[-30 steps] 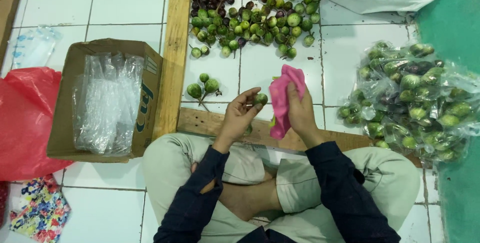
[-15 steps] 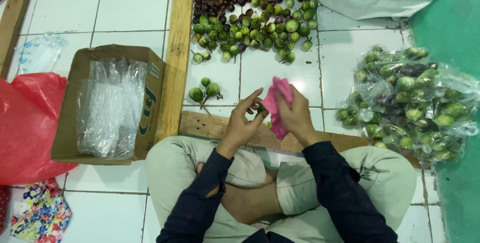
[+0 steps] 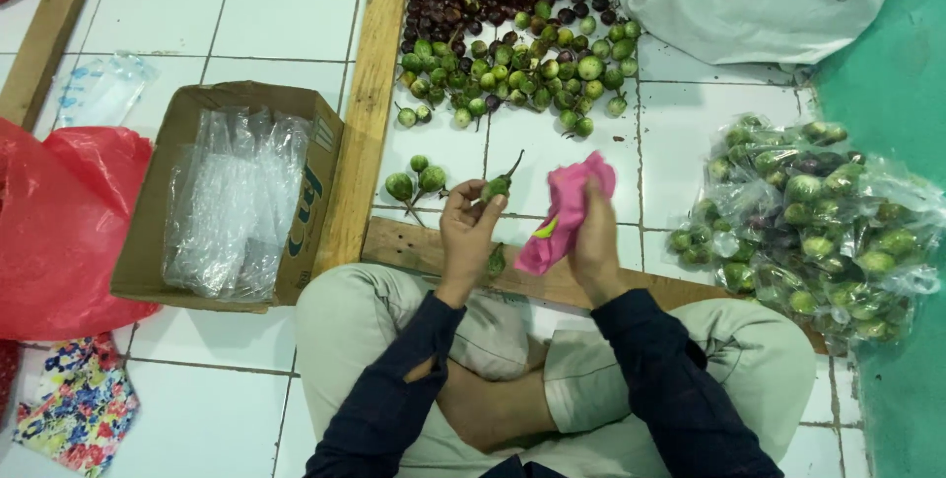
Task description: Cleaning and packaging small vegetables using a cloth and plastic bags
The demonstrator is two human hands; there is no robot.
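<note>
A small green eggplant (image 3: 498, 187) with a curved dark stem sits pinched in the fingertips of the left hand (image 3: 468, 232), whose grip is closed lightly around the fruit's round body, stem pointing up and away. It looks light, firm and smooth-skinned, so it would likely slip if squeezed at the glossy sides; the body just under the cap seems the surest hold, and the thin stem would probably snap. Just right of that grip, the right hand (image 3: 594, 237) is wrapped shut around a pink cloth (image 3: 564, 212), soft and limp, bunched in the fist with its upper end standing free. Just beyond the left grip, 3 more green eggplants (image 3: 416, 180) lie on the white tiled floor (image 3: 158, 5), and a wooden board (image 3: 404, 241) runs beneath both hands. Farther ahead spreads a heap of green and dark purple eggplants (image 3: 512, 44). Well to the left stands a cardboard box (image 3: 315, 192) holding clear plastic bags (image 3: 232, 202); well to the right lie clear bags filled with eggplants (image 3: 818, 212).
</note>
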